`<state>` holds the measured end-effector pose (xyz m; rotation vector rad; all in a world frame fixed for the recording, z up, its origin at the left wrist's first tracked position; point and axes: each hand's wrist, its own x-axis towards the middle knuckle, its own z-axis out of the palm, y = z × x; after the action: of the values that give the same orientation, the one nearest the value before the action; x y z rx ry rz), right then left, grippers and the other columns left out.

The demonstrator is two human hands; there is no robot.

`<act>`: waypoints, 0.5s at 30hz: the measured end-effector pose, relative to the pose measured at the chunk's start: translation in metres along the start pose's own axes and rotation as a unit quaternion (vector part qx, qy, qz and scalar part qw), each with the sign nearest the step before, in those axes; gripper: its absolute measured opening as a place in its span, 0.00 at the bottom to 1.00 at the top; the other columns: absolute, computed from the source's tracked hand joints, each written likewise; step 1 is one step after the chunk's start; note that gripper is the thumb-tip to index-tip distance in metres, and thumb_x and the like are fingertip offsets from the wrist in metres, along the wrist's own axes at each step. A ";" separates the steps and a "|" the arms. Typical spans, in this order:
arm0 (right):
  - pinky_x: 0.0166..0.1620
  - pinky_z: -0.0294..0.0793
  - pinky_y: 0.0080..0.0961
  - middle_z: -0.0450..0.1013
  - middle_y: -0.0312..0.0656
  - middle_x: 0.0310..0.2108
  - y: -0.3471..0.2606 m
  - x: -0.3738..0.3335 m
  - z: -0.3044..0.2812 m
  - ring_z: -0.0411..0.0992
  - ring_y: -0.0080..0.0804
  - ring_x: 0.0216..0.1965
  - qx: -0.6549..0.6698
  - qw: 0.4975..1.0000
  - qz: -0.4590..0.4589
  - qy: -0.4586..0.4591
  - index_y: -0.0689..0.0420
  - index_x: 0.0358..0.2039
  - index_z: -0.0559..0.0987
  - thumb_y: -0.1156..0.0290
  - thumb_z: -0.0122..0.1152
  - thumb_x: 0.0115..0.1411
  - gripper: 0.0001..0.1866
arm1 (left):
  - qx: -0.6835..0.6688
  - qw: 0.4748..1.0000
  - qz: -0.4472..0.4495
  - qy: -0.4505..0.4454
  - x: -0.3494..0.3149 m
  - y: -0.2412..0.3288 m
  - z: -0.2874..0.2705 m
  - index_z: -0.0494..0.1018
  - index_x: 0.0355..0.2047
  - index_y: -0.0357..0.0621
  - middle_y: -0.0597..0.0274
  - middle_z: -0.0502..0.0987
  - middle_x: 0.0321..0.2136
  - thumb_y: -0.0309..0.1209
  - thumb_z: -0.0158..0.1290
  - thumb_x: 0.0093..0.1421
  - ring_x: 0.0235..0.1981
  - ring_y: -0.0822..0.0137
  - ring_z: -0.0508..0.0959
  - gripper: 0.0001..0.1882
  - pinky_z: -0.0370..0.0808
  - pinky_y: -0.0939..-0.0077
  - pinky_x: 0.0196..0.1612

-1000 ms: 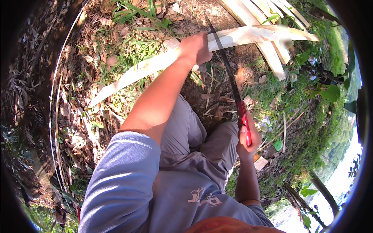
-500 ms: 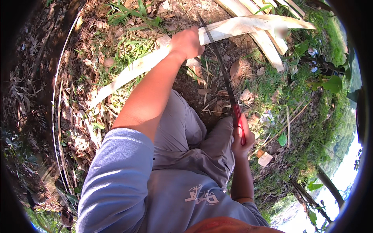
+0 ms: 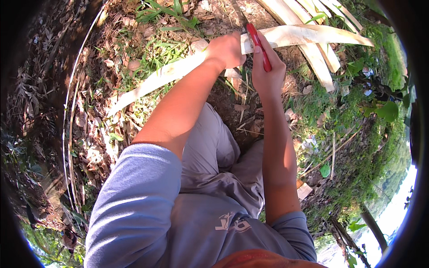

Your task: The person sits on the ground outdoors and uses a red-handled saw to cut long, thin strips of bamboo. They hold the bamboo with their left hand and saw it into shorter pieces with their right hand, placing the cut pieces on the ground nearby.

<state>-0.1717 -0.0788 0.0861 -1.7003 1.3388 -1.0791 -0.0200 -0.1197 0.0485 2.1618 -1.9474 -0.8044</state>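
Observation:
A long, pale wooden board (image 3: 308,36) lies across the ground in front of me, curved by the lens. My left hand (image 3: 225,50) is closed around it near its middle. In my right hand (image 3: 269,69) is a handsaw, gripped by its red handle (image 3: 259,47). The dark saw blade (image 3: 239,12) points away from me and crosses the board just right of my left hand. Its far tip runs to the picture's upper edge. Where the teeth meet the wood is hidden by the handle and my fingers.
More pale boards (image 3: 319,67) lie stacked at the far right, partly under the held one. Grass (image 3: 156,56) and dry leaves cover the ground. A small wooden block (image 3: 304,191) lies by my right forearm. Long thin strips (image 3: 71,102) arc along the left.
My right hand has pushed the saw forward, away from me, so its handle is now at the board. My left hand keeps its grip on the board.

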 end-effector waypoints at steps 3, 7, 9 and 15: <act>0.35 0.72 0.19 0.82 0.37 0.36 -0.004 -0.029 -0.011 0.70 0.15 0.30 -0.028 0.999 -0.009 -0.018 0.55 0.69 0.79 0.67 0.58 0.76 0.23 | -0.007 1.000 -0.008 -0.009 0.000 -0.011 -0.001 0.75 0.55 0.38 0.46 0.86 0.48 0.42 0.68 0.56 0.51 0.47 0.86 0.31 0.83 0.56 0.56; 0.33 0.71 0.18 0.79 0.33 0.29 0.023 -0.154 -0.092 0.68 0.15 0.26 -0.130 0.991 0.019 -0.018 0.60 0.70 0.76 0.63 0.56 0.77 0.26 | -0.037 0.999 0.011 -0.010 0.001 -0.011 0.001 0.74 0.54 0.36 0.42 0.86 0.45 0.42 0.63 0.59 0.48 0.42 0.86 0.28 0.82 0.51 0.53; 0.41 0.81 0.28 0.86 0.56 0.47 0.002 -0.211 -0.134 0.85 0.35 0.33 -0.135 0.989 0.053 -0.038 0.67 0.66 0.77 0.67 0.60 0.73 0.25 | -0.054 0.998 0.034 0.021 0.002 -0.017 0.008 0.76 0.52 0.37 0.42 0.86 0.43 0.39 0.62 0.57 0.47 0.41 0.86 0.25 0.83 0.51 0.51; 0.35 0.78 0.26 0.86 0.57 0.46 -0.035 -0.224 -0.159 0.83 0.35 0.29 -0.166 0.983 0.038 -0.064 0.70 0.63 0.79 0.69 0.60 0.72 0.24 | -0.041 0.995 0.064 0.063 -0.001 -0.017 0.009 0.77 0.50 0.38 0.45 0.86 0.46 0.34 0.58 0.55 0.51 0.47 0.85 0.23 0.78 0.55 0.60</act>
<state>-0.3296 0.1424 0.1404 -1.9030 1.5507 -0.7188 -0.0091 -0.1137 0.0335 1.9681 -1.9319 -0.6977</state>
